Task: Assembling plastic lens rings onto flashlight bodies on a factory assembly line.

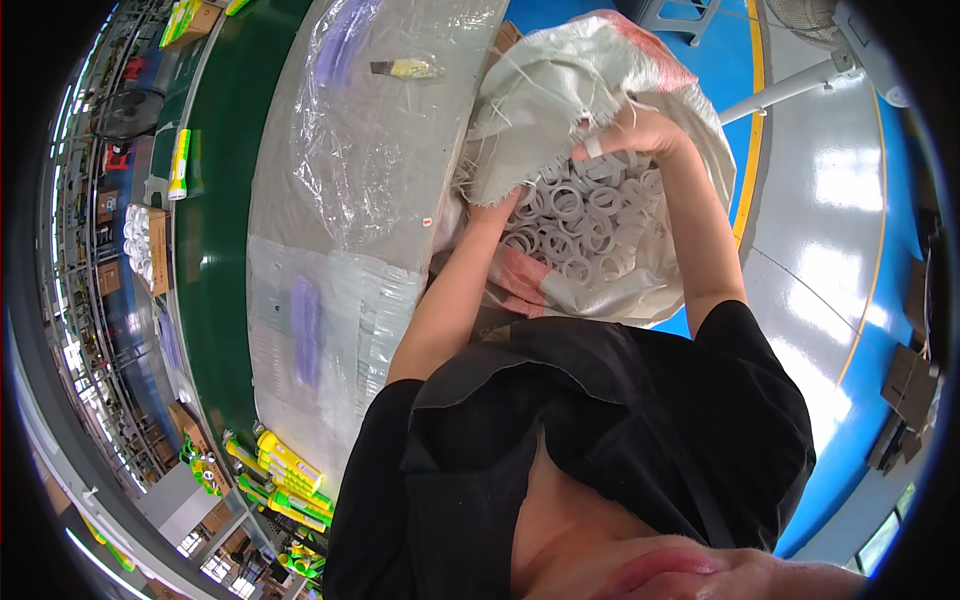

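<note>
The person is holding open a large white woven plastic sack [560, 90] that is packed with white tape rolls [580, 225], flat rings with open cores. The right hand [640, 130] is gripping the frayed upper rim of the sack at about one o'clock from the heap of rolls, fingers clenched over the cloth and pulling it up and back. The left hand [497, 208] is reaching in at about nine o'clock from the heap, its fingers hidden under the folded sack edge, so I cannot tell whether they are closed on a roll or on the fabric.

Judging by this, the step in hand is opening the sack mouth and getting at the rolls; the next move would likely call for keeping the rim lifted while the lower hand gathers rings.

At nine o'clock from the sack a grey table under clear plastic sheeting [340, 180] is lying just beside it.
</note>
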Tool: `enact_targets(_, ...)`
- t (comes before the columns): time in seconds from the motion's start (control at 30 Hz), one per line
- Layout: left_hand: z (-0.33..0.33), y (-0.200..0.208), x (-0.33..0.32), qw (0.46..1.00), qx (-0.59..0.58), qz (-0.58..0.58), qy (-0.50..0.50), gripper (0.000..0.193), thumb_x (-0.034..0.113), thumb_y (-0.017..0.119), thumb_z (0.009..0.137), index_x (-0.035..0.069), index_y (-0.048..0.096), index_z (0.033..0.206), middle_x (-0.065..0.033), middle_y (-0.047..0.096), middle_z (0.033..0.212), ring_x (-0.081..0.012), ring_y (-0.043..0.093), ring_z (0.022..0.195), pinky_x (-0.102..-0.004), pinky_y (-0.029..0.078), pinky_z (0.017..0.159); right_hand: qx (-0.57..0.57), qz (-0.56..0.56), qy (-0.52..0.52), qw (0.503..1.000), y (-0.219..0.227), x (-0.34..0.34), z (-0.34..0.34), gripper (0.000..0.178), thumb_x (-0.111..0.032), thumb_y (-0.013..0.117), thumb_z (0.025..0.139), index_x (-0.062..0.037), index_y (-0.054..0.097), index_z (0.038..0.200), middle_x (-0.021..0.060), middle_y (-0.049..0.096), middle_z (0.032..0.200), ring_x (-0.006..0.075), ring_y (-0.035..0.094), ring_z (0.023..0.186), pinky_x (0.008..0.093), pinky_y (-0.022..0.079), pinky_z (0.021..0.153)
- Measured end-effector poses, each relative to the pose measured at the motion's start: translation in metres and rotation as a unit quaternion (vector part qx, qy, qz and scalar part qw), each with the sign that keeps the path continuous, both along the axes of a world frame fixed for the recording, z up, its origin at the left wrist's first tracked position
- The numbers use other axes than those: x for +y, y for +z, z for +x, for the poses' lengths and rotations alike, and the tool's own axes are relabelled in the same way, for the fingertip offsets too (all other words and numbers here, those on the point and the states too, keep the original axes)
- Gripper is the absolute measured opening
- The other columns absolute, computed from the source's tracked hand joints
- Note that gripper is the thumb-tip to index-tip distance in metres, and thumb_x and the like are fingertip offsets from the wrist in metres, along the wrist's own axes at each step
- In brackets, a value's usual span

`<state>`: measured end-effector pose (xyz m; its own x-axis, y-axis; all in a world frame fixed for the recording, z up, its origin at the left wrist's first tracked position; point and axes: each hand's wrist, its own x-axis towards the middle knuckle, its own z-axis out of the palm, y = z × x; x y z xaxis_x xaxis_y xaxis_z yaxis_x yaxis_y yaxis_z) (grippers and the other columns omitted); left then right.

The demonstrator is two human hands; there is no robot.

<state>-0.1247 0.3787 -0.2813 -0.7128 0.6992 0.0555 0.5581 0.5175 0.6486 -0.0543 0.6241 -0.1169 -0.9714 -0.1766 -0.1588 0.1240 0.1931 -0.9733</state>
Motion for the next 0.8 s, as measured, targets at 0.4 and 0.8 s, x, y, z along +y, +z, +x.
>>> enact_targets(0.4, -0.037, -0.001, 0.038, 0.981, 0.015, -0.171, -0.095, 0.081, 0.065, 0.062, 0.077, 0.012, 0.050, 0.137, -0.0159, 0.051, 0.138, -0.0312, 0.045, 0.130, -0.0400, 0.033, 0.111, -0.040, 0.400, -0.024, 0.915, -0.053, -0.018, -0.034, 0.106, -0.053, 0.083, 0.060, -0.0081, 0.039, 0.145, 0.0197, 0.045, 0.144, 0.0343, 0.041, 0.134, 0.0437, 0.032, 0.111)
enact_targets(0.8, 0.016, 0.043, 0.006, 0.948, -0.131, -0.281, -0.076, 0.094, 0.041, 0.089, 0.049, 0.007, 0.053, 0.129, -0.0214, 0.058, 0.124, -0.0370, 0.056, 0.115, -0.0407, 0.046, 0.099, -0.150, 0.379, 0.117, 0.906, -0.056, -0.009, -0.005, 0.110, -0.060, 0.081, 0.060, -0.0084, 0.037, 0.146, 0.0187, 0.045, 0.144, 0.0331, 0.042, 0.133, 0.0434, 0.035, 0.110)
